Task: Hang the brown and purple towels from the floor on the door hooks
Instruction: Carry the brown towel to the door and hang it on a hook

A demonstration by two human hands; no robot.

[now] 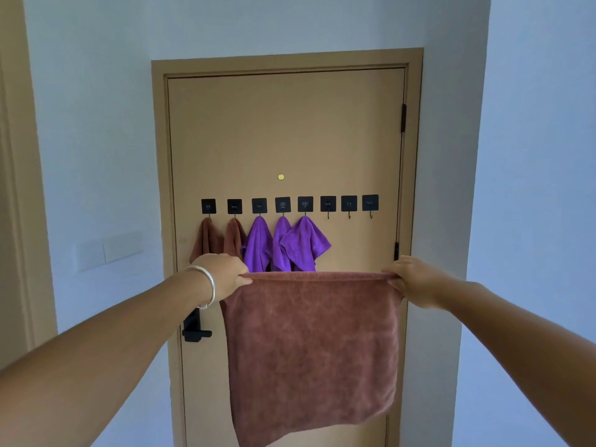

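Left hand (222,275) and right hand (416,280) each pinch a top corner of brown towel (311,343), stretched flat | free hooks (349,208) above | risk: taut edge slides off hook.

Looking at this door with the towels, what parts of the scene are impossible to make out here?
Head view only:
- Floor: cut off by the bottom edge, so any remaining towels are unseen.
- Door handle: partly hidden by the left hand and wrist.
- Purple towels: lower ends hidden behind the held brown towel.

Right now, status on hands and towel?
Left hand and right hand pinch brown towel by its top corners. Three hooks free at right. Nothing in the way.
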